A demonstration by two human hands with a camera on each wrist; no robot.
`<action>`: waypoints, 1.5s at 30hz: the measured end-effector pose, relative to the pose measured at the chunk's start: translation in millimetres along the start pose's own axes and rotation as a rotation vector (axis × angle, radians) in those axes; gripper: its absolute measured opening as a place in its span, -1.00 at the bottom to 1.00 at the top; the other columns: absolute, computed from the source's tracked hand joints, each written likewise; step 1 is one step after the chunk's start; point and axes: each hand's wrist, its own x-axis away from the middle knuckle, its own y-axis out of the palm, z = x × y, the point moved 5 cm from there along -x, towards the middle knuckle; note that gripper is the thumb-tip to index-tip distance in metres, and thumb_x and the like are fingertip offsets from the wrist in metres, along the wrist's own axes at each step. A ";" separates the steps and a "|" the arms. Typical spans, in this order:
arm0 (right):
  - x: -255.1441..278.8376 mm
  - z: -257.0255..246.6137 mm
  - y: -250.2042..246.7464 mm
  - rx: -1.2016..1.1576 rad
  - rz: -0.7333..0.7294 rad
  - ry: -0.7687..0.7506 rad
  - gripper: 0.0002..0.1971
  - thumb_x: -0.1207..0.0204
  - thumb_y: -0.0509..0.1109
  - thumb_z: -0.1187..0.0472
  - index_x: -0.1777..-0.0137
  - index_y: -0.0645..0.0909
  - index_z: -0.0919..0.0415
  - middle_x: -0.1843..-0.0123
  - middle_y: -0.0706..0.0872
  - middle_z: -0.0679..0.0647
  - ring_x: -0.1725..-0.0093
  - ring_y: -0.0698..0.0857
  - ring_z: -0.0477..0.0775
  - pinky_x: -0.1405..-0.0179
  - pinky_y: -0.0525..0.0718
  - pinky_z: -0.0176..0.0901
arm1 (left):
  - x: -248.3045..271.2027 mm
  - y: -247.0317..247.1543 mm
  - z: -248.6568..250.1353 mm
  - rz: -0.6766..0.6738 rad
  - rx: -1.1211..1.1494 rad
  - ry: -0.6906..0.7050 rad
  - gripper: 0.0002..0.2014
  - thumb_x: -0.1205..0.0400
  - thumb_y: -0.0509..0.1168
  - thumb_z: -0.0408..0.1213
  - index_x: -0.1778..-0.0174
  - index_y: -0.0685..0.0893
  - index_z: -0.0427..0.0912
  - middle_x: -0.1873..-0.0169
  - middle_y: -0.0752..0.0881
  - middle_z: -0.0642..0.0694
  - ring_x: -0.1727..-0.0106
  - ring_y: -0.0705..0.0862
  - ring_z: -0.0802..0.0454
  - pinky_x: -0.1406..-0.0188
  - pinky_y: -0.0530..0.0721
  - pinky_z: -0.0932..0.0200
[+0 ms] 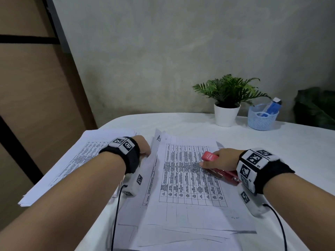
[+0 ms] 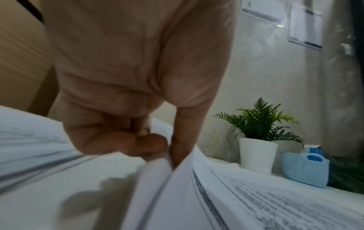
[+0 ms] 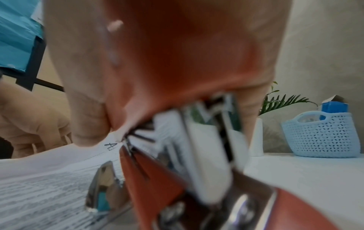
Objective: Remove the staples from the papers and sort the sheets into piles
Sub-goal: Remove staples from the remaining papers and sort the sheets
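A bundle of printed sheets with a table [image 1: 188, 180] lies in front of me on the white table [image 1: 272, 160]. My left hand [image 1: 143, 146] pinches the left edge of these sheets [image 2: 177, 179] between thumb and fingers [image 2: 149, 144], lifting it a little. My right hand [image 1: 220, 159] grips a red stapler [image 1: 210, 156] that rests on the right part of the bundle; its metal underside and red base [image 3: 157, 179] fill the right wrist view. A second pile of printed sheets [image 1: 76, 160] lies at the left under my left forearm.
At the back right stand a white pot with a green plant [image 1: 226, 113] and a light blue basket [image 1: 262, 117] holding a blue box. A wall rises behind the table. The left pile overhangs the table's left edge.
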 end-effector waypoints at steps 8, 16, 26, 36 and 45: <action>1.1 -3.2 0.2 0.015 -0.015 -0.003 -0.32 -0.34 0.16 -0.50 -0.13 0.63 0.07 -0.05 0.72 0.06 0.01 0.72 0.03 -0.08 0.61 -0.18 | 8.4 -4.6 -5.8 -0.064 0.409 0.058 -0.42 -0.63 0.11 0.26 -0.06 0.66 -0.25 0.01 0.74 -0.16 0.12 0.72 -0.10 0.10 0.72 0.07; 7.7 -19.1 0.8 -0.272 -0.099 -0.026 -0.50 -0.33 0.35 -0.38 0.08 0.65 0.07 0.23 0.78 0.01 0.31 0.74 -0.03 0.23 0.67 -0.24 | 29.6 -9.5 9.0 0.012 0.179 0.251 -0.73 -0.53 0.41 -0.37 -0.11 0.54 -0.21 -0.01 0.68 -0.14 0.05 0.69 -0.07 0.19 0.75 0.17; 34.4 4.1 -67.4 -0.985 0.335 -0.230 -0.61 -0.47 0.33 -0.20 0.19 0.60 0.17 0.34 0.73 0.11 0.44 0.67 0.09 0.42 0.68 -0.20 | 70.3 -85.5 11.6 0.253 0.865 0.474 -0.76 -0.61 0.32 -0.46 -0.20 0.61 -0.22 -0.08 0.75 -0.17 -0.02 0.75 -0.09 -0.10 0.70 -0.04; 78.5 -21.5 -111.7 -1.058 0.639 -0.526 -0.66 -0.31 0.39 -0.18 0.18 0.58 0.11 0.35 0.72 0.04 0.33 0.69 0.11 0.16 0.72 0.06 | 99.9 -100.3 22.7 0.428 1.231 0.641 -0.69 -0.69 0.08 -0.55 -0.24 0.49 -0.11 -0.05 0.72 -0.01 -0.07 0.72 -0.02 -0.17 0.66 -0.04; 92.9 -34.1 -87.9 -1.059 0.534 -0.575 -0.48 -0.26 0.36 -0.17 -0.19 0.64 0.04 0.31 0.68 0.08 0.35 0.71 0.14 0.31 0.73 -0.06 | 105.7 -77.5 30.3 0.528 1.128 0.653 -0.86 -0.78 0.00 -0.23 -0.25 0.30 -0.07 -0.19 0.61 -0.07 -0.09 0.65 -0.02 -0.09 0.63 0.02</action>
